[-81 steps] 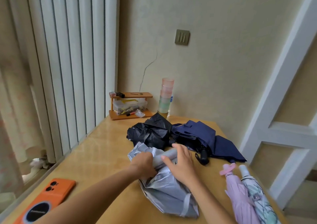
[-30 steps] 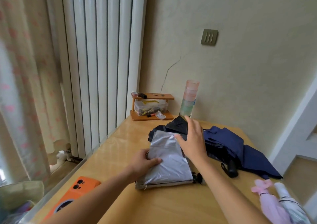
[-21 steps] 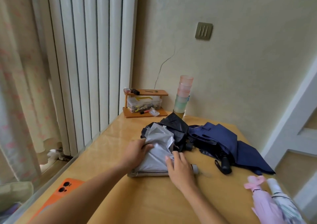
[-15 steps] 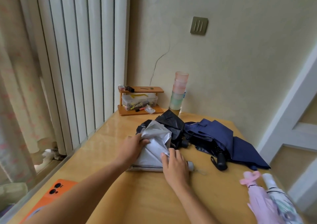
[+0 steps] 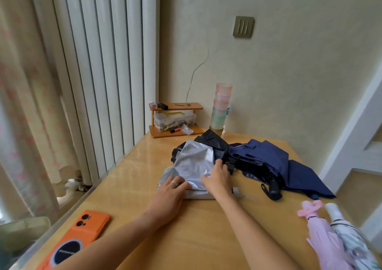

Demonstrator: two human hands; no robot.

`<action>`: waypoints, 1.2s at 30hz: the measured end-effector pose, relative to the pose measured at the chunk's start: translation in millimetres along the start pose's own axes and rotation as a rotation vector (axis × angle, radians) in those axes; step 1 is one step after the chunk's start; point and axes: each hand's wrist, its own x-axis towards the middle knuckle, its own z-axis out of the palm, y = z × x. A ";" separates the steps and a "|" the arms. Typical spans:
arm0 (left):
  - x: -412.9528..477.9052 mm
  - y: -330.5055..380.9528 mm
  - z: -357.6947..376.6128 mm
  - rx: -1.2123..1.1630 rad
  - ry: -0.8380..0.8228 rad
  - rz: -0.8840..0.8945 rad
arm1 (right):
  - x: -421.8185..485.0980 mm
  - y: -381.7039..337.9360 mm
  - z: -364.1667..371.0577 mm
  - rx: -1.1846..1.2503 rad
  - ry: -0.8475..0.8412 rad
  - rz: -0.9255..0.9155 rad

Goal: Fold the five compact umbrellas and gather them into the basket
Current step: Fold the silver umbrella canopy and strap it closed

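Note:
A silver-grey umbrella (image 5: 191, 164) lies flattened in the middle of the wooden table (image 5: 202, 224). My left hand (image 5: 168, 197) presses flat on its near left corner. My right hand (image 5: 218, 177) lies on its right side, fingers reaching onto the fabric edge. Behind it sits a crumpled black umbrella (image 5: 210, 143), and a loose navy umbrella (image 5: 275, 164) with a black handle spreads to the right. A folded pink umbrella (image 5: 324, 234) and a white patterned umbrella (image 5: 351, 238) lie at the near right corner. No basket is in view.
An orange phone (image 5: 76, 238) lies at the near left table edge. A small wooden shelf (image 5: 175, 119) with a clear box and a stack of pastel cups (image 5: 220, 106) stand at the back against the wall. A radiator and curtain fill the left side.
My left hand slid from the umbrella's far left edge down to its near left corner. My right hand moved up along the right side. The silver fabric lies a little flatter.

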 end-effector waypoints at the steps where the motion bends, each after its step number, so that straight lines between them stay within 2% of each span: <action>1: 0.8 0.4 -1.1 0.002 -0.007 0.003 | 2.9 -1.2 -2.5 0.027 0.068 -0.041; 3: 1.1 1.9 -1.6 0.008 -0.013 -0.002 | 7.5 -6.6 -10.9 0.205 0.140 -0.099; 7: -0.2 6.2 -1.3 0.061 0.014 -0.009 | 15.9 -15.1 -28.8 0.603 0.021 -0.024; 10: -1.8 9.9 -2.5 0.131 0.083 -0.030 | 10.0 -12.5 -35.4 0.708 -0.060 -0.089; 14: -4.8 14.3 -9.6 0.141 0.155 -0.221 | -12.6 2.3 -44.0 0.836 -0.153 -0.215; 16: -4.9 14.8 -12.5 0.158 0.134 -0.295 | -25.4 13.1 -49.9 0.795 -0.201 -0.333; 19: -3.9 11.1 -12.2 0.105 0.117 -0.288 | -49.6 28.0 -56.4 0.667 -0.287 -0.486; 21: -3.1 9.8 -20.5 -0.177 0.112 -0.309 | -67.3 40.2 -55.2 0.542 -0.303 -0.553; 24: -4.7 10.7 -39.8 -0.636 0.093 -0.470 | -90.8 61.5 -46.0 0.272 -0.282 -0.653; 26: -3.4 12.6 -45.5 -0.731 0.177 -0.646 | -104.2 69.4 -43.0 0.173 -0.304 -0.687; 28: -3.2 17.3 -50.8 -0.640 0.234 -0.791 | -111.3 72.3 -42.4 0.185 -0.286 -0.675; 30: -5.4 22.8 -56.8 -0.487 0.248 -0.799 | -111.4 73.5 -41.2 0.245 -0.163 -0.616; 33: -11.1 33.1 -69.5 -0.340 0.273 -0.588 | -105.6 71.3 -36.5 0.236 0.027 -0.527; 36: -20.0 41.4 -74.6 -0.235 0.122 -0.463 | -99.6 69.8 -27.1 0.131 0.016 -0.452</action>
